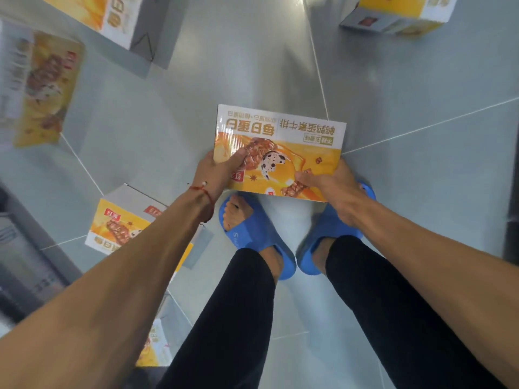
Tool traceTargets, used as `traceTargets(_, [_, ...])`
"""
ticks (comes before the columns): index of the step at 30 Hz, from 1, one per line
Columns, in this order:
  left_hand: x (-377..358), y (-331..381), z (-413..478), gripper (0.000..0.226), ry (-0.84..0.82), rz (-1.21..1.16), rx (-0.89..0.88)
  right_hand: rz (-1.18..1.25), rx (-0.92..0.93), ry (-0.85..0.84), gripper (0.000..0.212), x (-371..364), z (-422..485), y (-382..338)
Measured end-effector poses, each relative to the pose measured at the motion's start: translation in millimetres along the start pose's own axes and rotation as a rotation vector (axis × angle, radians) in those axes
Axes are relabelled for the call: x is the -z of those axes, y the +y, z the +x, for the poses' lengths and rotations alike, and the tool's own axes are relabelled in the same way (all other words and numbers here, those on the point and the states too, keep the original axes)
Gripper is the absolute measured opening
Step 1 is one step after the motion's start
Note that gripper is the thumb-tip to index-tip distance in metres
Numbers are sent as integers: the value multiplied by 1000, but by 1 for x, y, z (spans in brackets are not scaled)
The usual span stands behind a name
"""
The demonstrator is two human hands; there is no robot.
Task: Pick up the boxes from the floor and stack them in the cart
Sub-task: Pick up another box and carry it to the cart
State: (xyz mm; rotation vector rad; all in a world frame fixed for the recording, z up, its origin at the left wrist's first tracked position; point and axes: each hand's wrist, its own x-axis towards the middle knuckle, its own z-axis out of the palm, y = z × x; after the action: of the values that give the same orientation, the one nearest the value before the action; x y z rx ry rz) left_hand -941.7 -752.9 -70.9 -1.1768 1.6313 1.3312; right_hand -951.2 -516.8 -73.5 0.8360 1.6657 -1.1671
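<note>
A yellow and white printed box [280, 141] is held flat between both hands, just in front of my feet and above the grey floor. My left hand [214, 175] grips its near left corner, thumb on top. On the near right corner, my right hand [330, 183] clamps the edge the same way. Other boxes of the same print lie on the floor: one under my left forearm [118, 220], one at the far left [42, 88], one at the top left [112, 15], one at the top right [393, 15]. The cart cannot be told apart in this view.
My feet in blue slippers [252, 234] stand right below the held box. A dark grey object [25, 262] fills the lower left edge. Another box [157, 346] lies partly hidden behind my left leg. The tiled floor [421, 164] stretches to the right.
</note>
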Motion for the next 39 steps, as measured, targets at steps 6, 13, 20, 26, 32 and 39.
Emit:
traceTargets(6, [17,28,-88,31,18,-40,39,49,-41,43,70,23,-77,-36])
traceTargets(13, [28,67,-209,29,61,-171,43,56,-18,47,97,54,-187,-76])
traceTargets(20, [31,106,-325,31,77,-285,-5,135,96,23,74,88,-322,-111])
traceTargets(26, [35,138,-439,33,101,-246,-91,221,134,5,63,122,-437,-133])
traceTargets(32, [38,169,-548,42,119,-173,-200,308,218,45,41,142,-531,-139])
traceTargets(39, [43,183,-623,47,58,-25,-339,357,324,147,28,157,-608,-138])
